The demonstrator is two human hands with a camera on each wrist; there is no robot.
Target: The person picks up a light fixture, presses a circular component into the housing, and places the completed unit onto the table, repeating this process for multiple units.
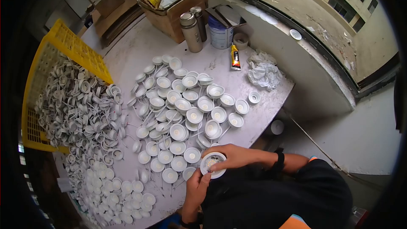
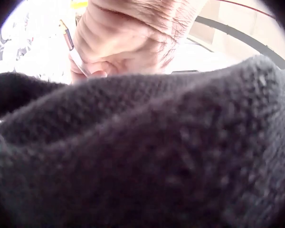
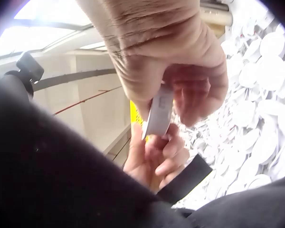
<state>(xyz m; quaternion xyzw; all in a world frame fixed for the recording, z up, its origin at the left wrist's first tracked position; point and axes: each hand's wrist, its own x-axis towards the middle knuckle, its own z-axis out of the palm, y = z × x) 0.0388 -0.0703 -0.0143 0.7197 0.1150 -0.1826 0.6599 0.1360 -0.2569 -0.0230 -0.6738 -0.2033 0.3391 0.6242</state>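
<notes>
The fingers of left hand and right hand grip one round fitting, at 5 o'clock from the spread fittings; its open inside looks unfinished. How many are finished, one cannot tell.

Attire, noted: my top is black, its right sleeve ending near the elbow with a small orange and light-blue edge. An orange patch (light-blue border) shows on the front. Black bands on both wrists: right band, left band. My left hand and right hand are bare.
</notes>
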